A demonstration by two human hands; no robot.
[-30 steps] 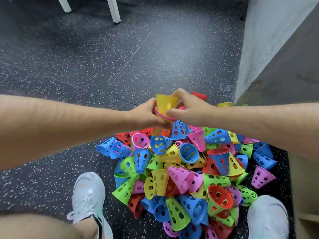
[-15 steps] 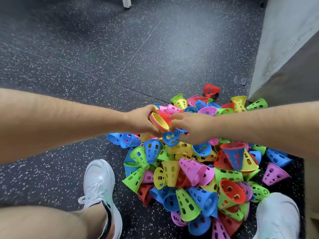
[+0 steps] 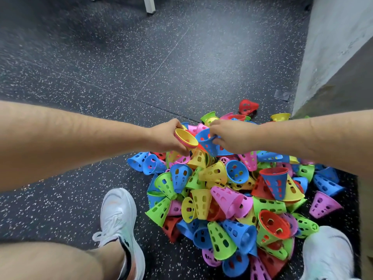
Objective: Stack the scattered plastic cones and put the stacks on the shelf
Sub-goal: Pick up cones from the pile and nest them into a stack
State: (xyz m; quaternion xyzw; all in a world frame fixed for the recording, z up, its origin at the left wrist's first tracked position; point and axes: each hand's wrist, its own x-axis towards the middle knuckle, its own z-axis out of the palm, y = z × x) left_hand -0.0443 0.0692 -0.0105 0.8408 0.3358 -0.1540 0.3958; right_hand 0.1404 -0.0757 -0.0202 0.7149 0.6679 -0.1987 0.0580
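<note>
A heap of perforated plastic cones in blue, green, yellow, pink and red lies on the dark speckled floor between my feet. My left hand grips a short nested stack whose open yellow mouth faces right, with pink rims under it. My right hand pinches a blue cone by its rim, just to the right of the stack's mouth and above the heap. No shelf shows in the view.
A grey wall corner rises at the right beside the heap. My white shoes stand at the left and lower right of the cones. A white furniture leg stands at the far top. A lone red cone lies beyond the heap.
The yellow cone has gone onto the stack in my left hand. My right hand dropped to the heap, took a blue cone and lifted it beside the stack's mouth.
</note>
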